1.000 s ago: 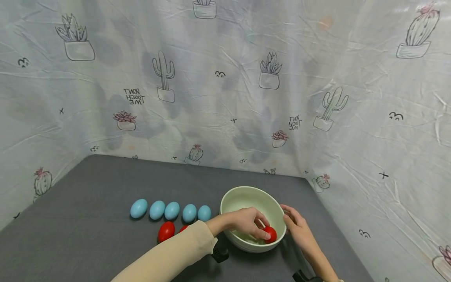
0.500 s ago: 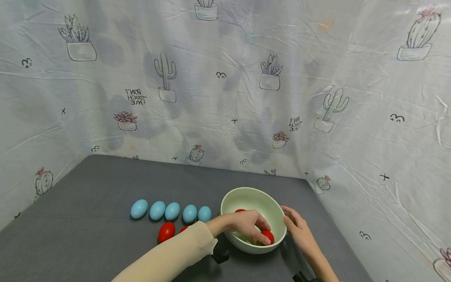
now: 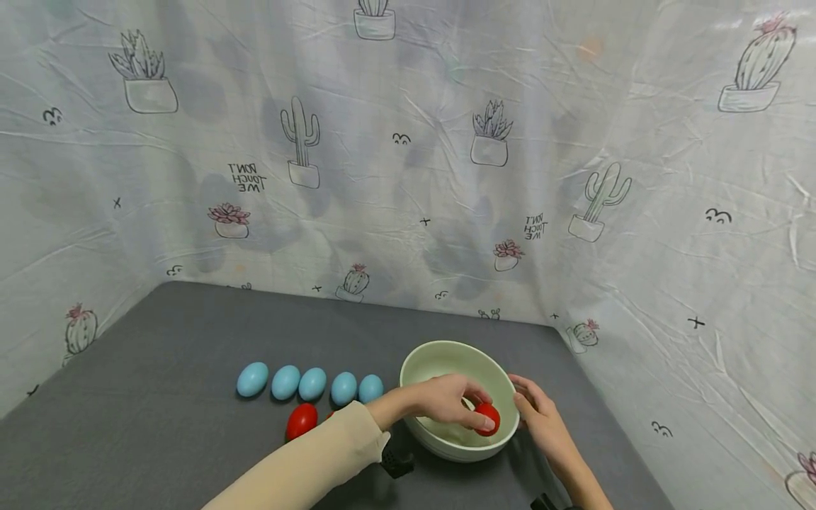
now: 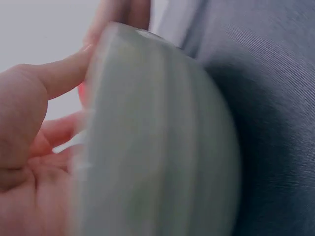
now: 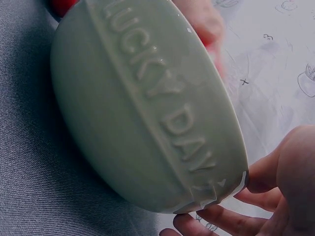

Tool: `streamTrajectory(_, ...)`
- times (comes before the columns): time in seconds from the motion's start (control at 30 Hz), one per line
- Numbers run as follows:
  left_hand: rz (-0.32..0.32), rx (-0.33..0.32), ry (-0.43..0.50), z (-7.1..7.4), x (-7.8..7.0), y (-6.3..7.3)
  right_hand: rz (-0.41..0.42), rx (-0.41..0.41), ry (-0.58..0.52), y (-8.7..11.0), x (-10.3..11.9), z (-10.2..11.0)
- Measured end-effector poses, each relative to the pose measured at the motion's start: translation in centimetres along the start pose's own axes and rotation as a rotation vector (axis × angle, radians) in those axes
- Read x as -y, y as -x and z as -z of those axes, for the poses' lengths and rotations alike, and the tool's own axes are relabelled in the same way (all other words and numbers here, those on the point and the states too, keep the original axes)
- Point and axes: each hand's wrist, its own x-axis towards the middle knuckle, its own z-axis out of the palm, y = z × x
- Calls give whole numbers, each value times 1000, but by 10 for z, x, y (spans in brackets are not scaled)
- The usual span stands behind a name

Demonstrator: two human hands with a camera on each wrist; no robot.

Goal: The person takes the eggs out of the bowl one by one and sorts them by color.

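My left hand point(image 3: 449, 402) reaches over the near left rim of the pale green bowl point(image 3: 428, 360). Its thumb and fingers pinch a red egg point(image 3: 490, 418) inside, near the right wall. The right hand point(image 3: 543, 419) grips the bowl's right rim; in the right wrist view its thumb point(image 5: 263, 174) is at the rim and the fingers bend under the outer side, marked LUCKY DAY. The left wrist view shows the bowl's outer wall point(image 4: 162, 137), which hides most of the egg. Much of the bowl's inside is covered by my left hand in the head view.
Several light blue eggs point(image 3: 312, 384) lie in a row left of the bowl on the grey cloth point(image 3: 159, 368). In front of them lies a red egg point(image 3: 302, 421), with another red one partly behind my left sleeve point(image 3: 312, 453). A cactus-print curtain point(image 3: 382, 177) stands behind.
The pinched red egg dipped slightly, then rose a little with my left hand. A bit of red seen at the bowl's far left inside half a second ago is hidden now. The right hand stayed put.
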Motion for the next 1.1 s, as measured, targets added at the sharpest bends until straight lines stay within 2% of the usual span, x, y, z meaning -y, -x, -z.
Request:
streamTrajectory(0.13, -65, -112, 41, 13, -10, 24, 1, 2, -4, 0, 0, -1)
streamTrajectory(0.27, -88, -269, 60, 30, -17, 63, -11, 9, 10, 0, 2, 1)
streamTrajectory(0.37, -88, -393, 68, 40, -15, 96, -22, 14, 22, 0, 2, 4)
streamTrajectory(0.5, -65, -542, 53, 50, -8, 140, -26, 14, 30, 1, 2, 6)
streamTrajectory(0.67, 8, -705, -42, 55, 3, 188, -29, 7, 47, 1, 1, 6)
streamTrajectory(0.73, 29, -725, -58, 56, 9, 204, -38, 5, 49, 0, 0, 6)
streamTrajectory(0.9, 65, -685, -63, 56, 29, 236, -38, 14, 50, 0, 2, 5)
streamTrajectory(1.1, 159, -709, -39, 57, 51, 258, -46, 27, 47, 0, 2, 4)
